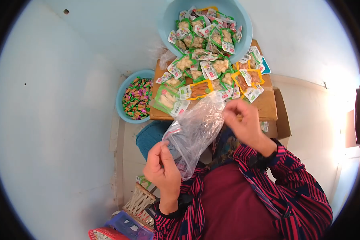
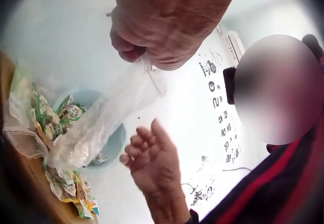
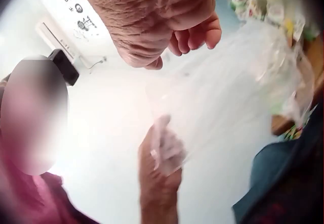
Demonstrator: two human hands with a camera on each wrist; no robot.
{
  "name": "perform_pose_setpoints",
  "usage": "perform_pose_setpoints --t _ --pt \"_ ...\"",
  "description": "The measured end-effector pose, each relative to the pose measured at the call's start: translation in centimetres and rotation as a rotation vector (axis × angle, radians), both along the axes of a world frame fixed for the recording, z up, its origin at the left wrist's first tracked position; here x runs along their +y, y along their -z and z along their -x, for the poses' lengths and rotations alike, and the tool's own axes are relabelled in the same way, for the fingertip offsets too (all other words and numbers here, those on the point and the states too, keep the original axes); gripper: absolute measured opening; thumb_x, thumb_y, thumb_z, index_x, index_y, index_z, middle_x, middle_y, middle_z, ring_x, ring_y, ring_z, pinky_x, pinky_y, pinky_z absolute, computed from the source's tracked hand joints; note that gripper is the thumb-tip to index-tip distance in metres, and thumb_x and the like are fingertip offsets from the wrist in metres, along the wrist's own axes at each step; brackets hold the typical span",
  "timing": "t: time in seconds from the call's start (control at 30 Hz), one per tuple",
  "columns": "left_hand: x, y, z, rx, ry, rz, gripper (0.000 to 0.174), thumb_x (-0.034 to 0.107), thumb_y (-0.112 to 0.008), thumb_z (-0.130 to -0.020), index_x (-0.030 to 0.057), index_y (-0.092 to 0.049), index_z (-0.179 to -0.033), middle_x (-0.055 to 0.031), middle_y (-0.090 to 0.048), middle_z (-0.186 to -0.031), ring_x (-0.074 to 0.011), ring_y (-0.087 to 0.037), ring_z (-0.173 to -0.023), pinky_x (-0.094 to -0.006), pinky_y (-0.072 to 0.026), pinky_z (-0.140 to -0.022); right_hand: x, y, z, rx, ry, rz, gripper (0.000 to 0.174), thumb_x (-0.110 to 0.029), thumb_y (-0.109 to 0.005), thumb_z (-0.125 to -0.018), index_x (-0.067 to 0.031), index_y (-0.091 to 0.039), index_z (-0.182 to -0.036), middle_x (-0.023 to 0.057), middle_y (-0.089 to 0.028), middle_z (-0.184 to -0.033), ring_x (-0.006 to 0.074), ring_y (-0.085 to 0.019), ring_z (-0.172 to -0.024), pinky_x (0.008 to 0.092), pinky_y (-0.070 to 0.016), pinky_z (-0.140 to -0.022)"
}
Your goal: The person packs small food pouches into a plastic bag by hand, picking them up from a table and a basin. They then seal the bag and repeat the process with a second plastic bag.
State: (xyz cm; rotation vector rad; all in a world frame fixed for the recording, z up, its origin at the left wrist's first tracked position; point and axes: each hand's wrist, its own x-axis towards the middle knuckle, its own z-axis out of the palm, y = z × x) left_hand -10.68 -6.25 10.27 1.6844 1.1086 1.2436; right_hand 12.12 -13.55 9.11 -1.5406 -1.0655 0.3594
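A clear plastic bag (image 1: 200, 130) with a red strip along its mouth hangs in front of the person's body. The left hand (image 1: 163, 170) pinches its edge between thumb and fingers; the left wrist view shows the bag (image 2: 109, 118) trailing down from that grip. Beside the bag's far side is the right hand (image 1: 244, 122), fingers loosely bent. In the left wrist view the right hand (image 2: 154, 161) stands apart from the plastic with nothing in it. Just beyond the bag, snack packets (image 1: 200, 76) with green or orange borders lie piled on a wooden table (image 1: 264, 108).
A large blue basin (image 1: 246, 30) of similar packets stands at the table's back. Lower left of it, another blue basin (image 1: 122, 114) holds small wrapped pieces. A cardboard box (image 1: 283, 116) is right of the table; a woven basket (image 1: 138, 202) and red basket (image 1: 96, 234) are lower left.
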Motion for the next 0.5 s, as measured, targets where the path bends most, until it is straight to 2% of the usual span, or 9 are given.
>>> perform_pose_setpoints --t 0.07,0.13,0.17,0.2,0.33,0.37,0.4,0.47,0.5 --pt "-0.2 -0.6 -0.6 0.106 -0.026 -0.143 0.012 0.007 -0.058 -0.101 -0.0018 -0.066 -0.104 0.0012 -0.056 -0.065 -0.0035 -0.048 -0.055 -0.0213 -0.0356 -0.05 -0.5 -2.7 2.6 -0.068 -0.228 -0.012 0.037 -0.02 -0.082 -0.081 -0.0046 -0.064 -0.109 0.0055 -0.063 -0.087 0.0112 -0.058 -0.069 0.027 -0.0492 -0.061" --pt "-0.7 -1.8 -1.6 0.19 -0.055 -0.522 0.008 0.001 -0.065 -0.092 -0.0015 -0.069 -0.099 -0.0111 -0.067 -0.075 -0.0205 -0.06 -0.056 -0.0331 -0.0483 -0.053 -0.1 -5.2 5.0 -0.21 -0.321 -0.07 0.058 -0.025 -0.082 -0.077 -0.0025 -0.057 -0.124 0.0122 -0.063 -0.093 0.0247 -0.065 -0.074 0.0338 -0.0534 -0.063" --pt "-0.9 -2.2 -1.6 0.245 -0.034 -0.586 0.009 0.0 -0.065 -0.091 -0.0011 -0.068 -0.098 -0.0132 -0.066 -0.075 -0.0283 -0.061 -0.056 -0.0351 -0.0474 -0.051 0.2 -5.4 5.9 -0.266 -0.286 -0.089 0.059 -0.023 -0.081 -0.077 -0.0004 -0.055 -0.125 0.0135 -0.063 -0.095 0.0274 -0.066 -0.076 0.0355 -0.0541 -0.064" --pt "-1.2 -2.2 -1.5 0.238 -0.036 -0.586 0.009 0.0 -0.065 -0.091 -0.0011 -0.068 -0.098 -0.0132 -0.066 -0.075 -0.0283 -0.061 -0.056 -0.0351 -0.0474 -0.051 0.6 -5.4 6.7 -0.32 -0.253 -0.106 0.061 -0.022 -0.079 -0.076 0.0017 -0.053 -0.126 0.0149 -0.063 -0.097 0.0301 -0.067 -0.078 0.0372 -0.0548 -0.065" --pt "-1.0 -1.1 -0.7 0.261 -0.061 -0.7 0.01 0.0 -0.062 -0.091 -0.002 -0.067 -0.1 -0.0152 -0.066 -0.076 -0.0305 -0.062 -0.057 -0.0363 -0.0479 -0.051 2.2 -2.7 6.9 -0.614 -0.102 -0.099 0.046 -0.01 -0.072 -0.076 0.0002 -0.056 -0.118 0.0142 -0.062 -0.092 0.0323 -0.066 -0.075 0.0402 -0.0546 -0.062" --pt "-0.7 -0.4 -0.1 0.28 -0.15 -0.688 0.01 0.001 -0.063 -0.091 -0.0022 -0.067 -0.1 -0.0143 -0.065 -0.076 -0.0306 -0.061 -0.057 -0.0353 -0.0483 -0.051 2.6 -2.3 6.5 -0.623 -0.072 -0.146 0.033 -0.004 -0.069 -0.077 -0.0023 -0.06 -0.108 0.0111 -0.061 -0.086 0.0307 -0.065 -0.071 0.0404 -0.0538 -0.059" --pt "-0.4 0.3 0.6 0.299 -0.239 -0.673 0.01 0.002 -0.063 -0.091 -0.0024 -0.066 -0.1 -0.0133 -0.065 -0.075 -0.0306 -0.06 -0.056 -0.0343 -0.0487 -0.051 2.8 -1.9 6.0 -0.626 -0.074 -0.147 0.033 -0.004 -0.069 -0.077 -0.0023 -0.06 -0.108 0.0111 -0.061 -0.086 0.0307 -0.065 -0.071 0.0404 -0.0538 -0.059" --pt "-0.2 1.3 1.7 0.303 -0.292 -0.622 0.012 0.001 -0.063 -0.091 -0.0027 -0.065 -0.103 -0.0113 -0.065 -0.075 -0.0287 -0.06 -0.056 -0.0331 -0.0499 -0.053 3.0 -1.4 5.3 -0.595 -0.038 -0.147 0.025 -0.002 -0.068 -0.077 -0.0035 -0.062 -0.102 0.0094 -0.06 -0.082 0.0301 -0.065 -0.069 0.0393 -0.0534 -0.058" --pt "-0.4 1.4 2.1 0.287 -0.233 -0.375 0.016 0.001 -0.061 -0.094 -0.002 -0.063 -0.109 -0.0106 -0.067 -0.078 -0.024 -0.062 -0.059 -0.0296 -0.0493 -0.056 3.1 -1.5 5.4 -0.592 -0.039 -0.156 0.025 -0.001 -0.067 -0.076 -0.0033 -0.063 -0.101 0.01 -0.06 -0.085 0.0299 -0.065 -0.069 0.0389 -0.0533 -0.059"
